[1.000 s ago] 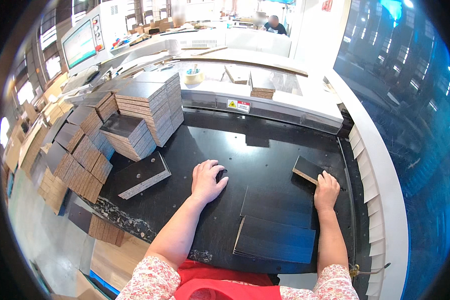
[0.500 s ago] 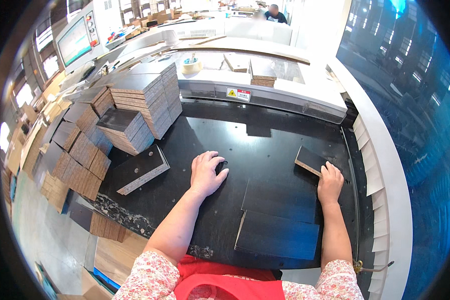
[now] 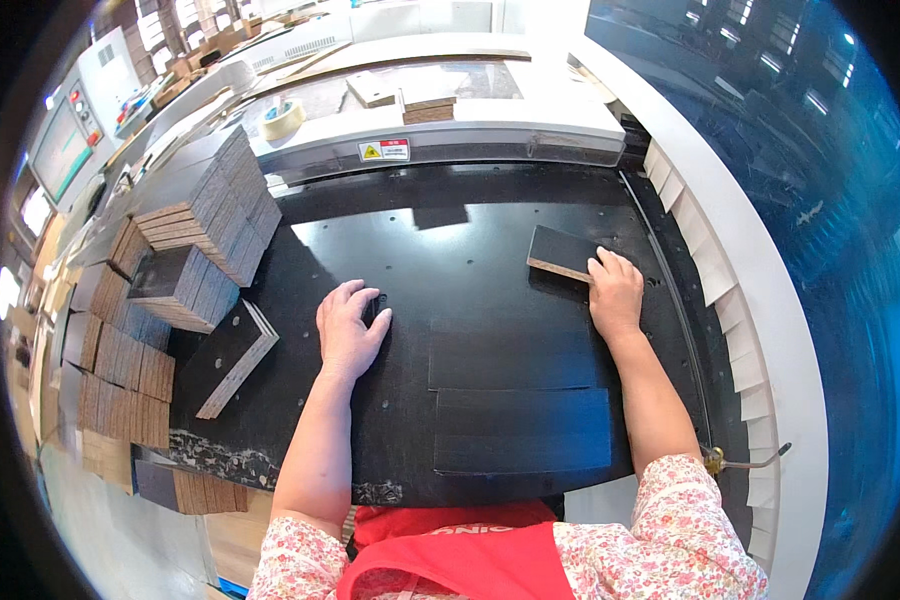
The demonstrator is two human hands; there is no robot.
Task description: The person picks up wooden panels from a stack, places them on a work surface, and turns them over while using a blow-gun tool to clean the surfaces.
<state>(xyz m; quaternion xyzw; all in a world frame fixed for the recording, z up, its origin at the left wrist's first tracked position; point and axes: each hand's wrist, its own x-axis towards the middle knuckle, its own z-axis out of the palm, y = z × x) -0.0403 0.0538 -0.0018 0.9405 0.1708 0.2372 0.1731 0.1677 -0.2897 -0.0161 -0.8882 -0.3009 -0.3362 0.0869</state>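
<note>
Workshop light falls on a glossy black machine surface (image 3: 470, 250) dotted with small holes, and you stand at its near edge with both forearms stretched over it.

Your left hand (image 3: 350, 325) lies palm down, fingers spread and released, flat on the black top; a small dark object (image 3: 373, 306) shows just under the fingertips, too hidden to identify. Flat pressure like that looks meant to steady something against the top rather than lift it.

Your right hand (image 3: 615, 292) rests on the near corner of a thin black-faced rectangular board with a pale wood edge (image 3: 562, 253), fingers laid over it rather than clenched, so the board stays flat, close to the right side.

Between your arms lie two larger dark rectangular panels (image 3: 520, 400), butted edge to edge. Left of your left hand sits a short stack of black-topped boards (image 3: 232, 352), tilted off square, and beyond it taller piles of the same cut boards (image 3: 205, 215), kept within reach.
</note>
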